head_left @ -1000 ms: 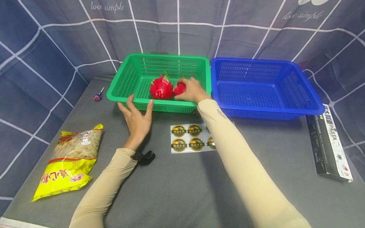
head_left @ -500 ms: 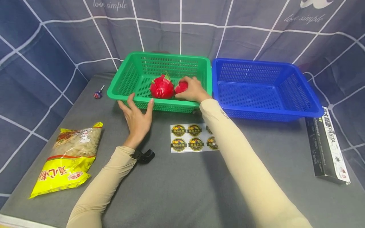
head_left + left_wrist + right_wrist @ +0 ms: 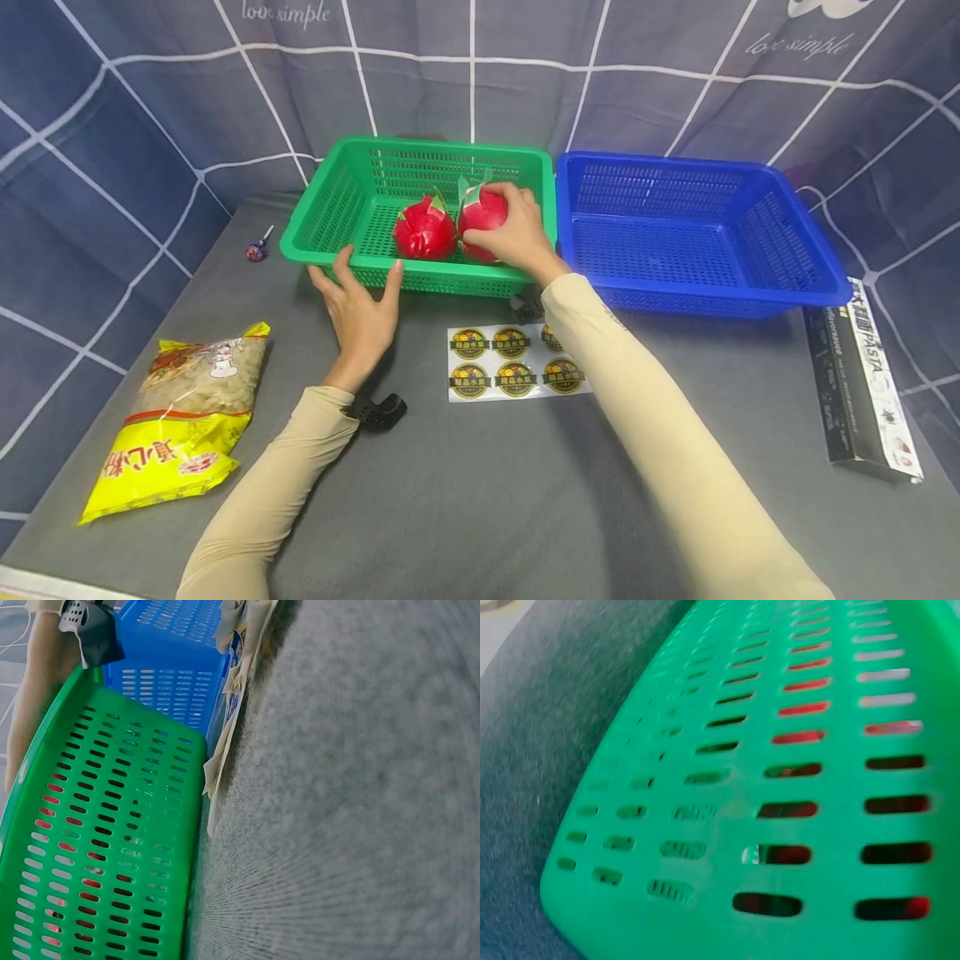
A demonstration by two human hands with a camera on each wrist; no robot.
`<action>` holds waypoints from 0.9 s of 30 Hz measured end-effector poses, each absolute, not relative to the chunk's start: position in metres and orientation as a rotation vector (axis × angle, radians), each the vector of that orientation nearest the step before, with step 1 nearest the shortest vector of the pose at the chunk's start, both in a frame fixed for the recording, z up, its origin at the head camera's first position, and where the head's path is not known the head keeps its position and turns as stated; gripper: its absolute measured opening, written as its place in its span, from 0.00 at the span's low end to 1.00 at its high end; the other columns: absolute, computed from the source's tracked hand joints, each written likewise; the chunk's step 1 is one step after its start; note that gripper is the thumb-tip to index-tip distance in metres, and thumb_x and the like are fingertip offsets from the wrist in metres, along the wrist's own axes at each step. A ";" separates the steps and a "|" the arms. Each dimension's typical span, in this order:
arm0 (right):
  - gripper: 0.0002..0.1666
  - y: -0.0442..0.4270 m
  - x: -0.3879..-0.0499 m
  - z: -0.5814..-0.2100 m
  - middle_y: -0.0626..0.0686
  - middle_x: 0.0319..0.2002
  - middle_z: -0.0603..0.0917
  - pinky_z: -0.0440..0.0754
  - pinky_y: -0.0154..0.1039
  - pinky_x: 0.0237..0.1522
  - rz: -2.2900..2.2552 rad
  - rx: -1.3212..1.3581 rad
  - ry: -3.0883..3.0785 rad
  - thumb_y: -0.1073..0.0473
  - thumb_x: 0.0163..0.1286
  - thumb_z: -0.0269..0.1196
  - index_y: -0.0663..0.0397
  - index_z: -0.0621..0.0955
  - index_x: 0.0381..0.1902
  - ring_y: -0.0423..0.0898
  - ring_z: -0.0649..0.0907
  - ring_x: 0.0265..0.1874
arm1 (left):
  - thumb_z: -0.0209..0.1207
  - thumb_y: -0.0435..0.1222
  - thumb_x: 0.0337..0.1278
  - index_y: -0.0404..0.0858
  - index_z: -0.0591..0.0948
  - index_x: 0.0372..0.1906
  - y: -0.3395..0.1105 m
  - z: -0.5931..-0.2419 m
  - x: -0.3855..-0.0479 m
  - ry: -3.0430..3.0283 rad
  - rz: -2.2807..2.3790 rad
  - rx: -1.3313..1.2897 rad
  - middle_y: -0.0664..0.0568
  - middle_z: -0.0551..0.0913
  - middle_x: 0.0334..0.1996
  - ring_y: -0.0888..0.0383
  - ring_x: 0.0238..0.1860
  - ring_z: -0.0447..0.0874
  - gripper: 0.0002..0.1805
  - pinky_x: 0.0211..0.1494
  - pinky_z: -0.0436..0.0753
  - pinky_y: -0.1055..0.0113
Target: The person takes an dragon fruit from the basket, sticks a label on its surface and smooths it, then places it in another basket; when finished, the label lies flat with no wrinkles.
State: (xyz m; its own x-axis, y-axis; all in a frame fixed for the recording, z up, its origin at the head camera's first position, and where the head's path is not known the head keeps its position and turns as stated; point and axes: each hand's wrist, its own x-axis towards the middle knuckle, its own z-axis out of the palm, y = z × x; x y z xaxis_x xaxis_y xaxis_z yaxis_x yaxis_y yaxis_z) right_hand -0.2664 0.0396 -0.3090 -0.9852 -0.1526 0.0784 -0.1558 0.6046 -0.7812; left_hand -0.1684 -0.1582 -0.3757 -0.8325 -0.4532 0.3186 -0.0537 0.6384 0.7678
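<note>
Dragon fruit (image 3: 483,213) grasped in the right hand (image 3: 525,232), inside the green basket (image 3: 442,151), just beside a second dragon fruit (image 3: 424,233). Left hand (image 3: 363,321) spread against the basket's near side, unclenched. Apparently lifting or turning; likely called for next, firm hold, clear of neighbour.

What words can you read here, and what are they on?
"love simple": twice on the grid-patterned curtain.
"精品水果": on the round stickers.
"通心粉": on the yellow bag.
"PASTA": on the black-and-white box.
Too small or blurred: other print on the box, bag and stickers, and on the right sleeve.
</note>
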 end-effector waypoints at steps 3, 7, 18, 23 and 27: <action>0.41 0.040 -0.264 -0.309 0.51 0.55 0.65 0.80 0.38 0.44 1.476 0.238 -2.751 0.50 0.47 0.68 0.41 0.64 0.60 0.45 0.71 0.53 | 0.49 0.65 0.49 0.51 0.53 0.65 -0.159 -0.377 -0.169 -2.365 -1.080 0.396 0.38 0.33 0.69 0.41 0.69 0.45 0.41 0.70 0.51 0.48; 0.41 0.042 -0.262 -0.308 0.51 0.56 0.66 0.80 0.38 0.44 1.549 0.204 -2.667 0.50 0.47 0.68 0.43 0.64 0.59 0.46 0.72 0.52 | 0.48 0.65 0.49 0.51 0.54 0.64 -0.159 -0.378 -0.169 -2.364 -1.076 0.400 0.38 0.33 0.69 0.40 0.69 0.46 0.41 0.70 0.51 0.48; 0.39 0.053 -0.243 -0.305 0.52 0.56 0.69 0.80 0.41 0.48 1.789 0.258 -2.392 0.54 0.50 0.68 0.48 0.64 0.59 0.46 0.73 0.53 | 0.48 0.66 0.49 0.52 0.54 0.64 -0.159 -0.376 -0.168 -2.368 -1.086 0.404 0.37 0.33 0.69 0.38 0.69 0.45 0.40 0.69 0.50 0.46; 0.39 0.057 -0.235 -0.305 0.55 0.54 0.69 0.79 0.42 0.48 1.901 0.238 -2.294 0.56 0.50 0.67 0.50 0.64 0.59 0.48 0.74 0.51 | 0.49 0.65 0.49 0.51 0.55 0.64 -0.160 -0.377 -0.168 -2.357 -1.073 0.396 0.37 0.34 0.69 0.38 0.68 0.47 0.40 0.69 0.52 0.47; 0.37 0.061 -0.230 -0.305 0.57 0.53 0.67 0.79 0.44 0.49 1.970 0.200 -2.224 0.57 0.52 0.65 0.51 0.65 0.60 0.49 0.73 0.51 | 0.49 0.65 0.49 0.50 0.56 0.64 -0.159 -0.376 -0.169 -2.347 -1.063 0.387 0.37 0.35 0.68 0.40 0.68 0.48 0.40 0.69 0.53 0.48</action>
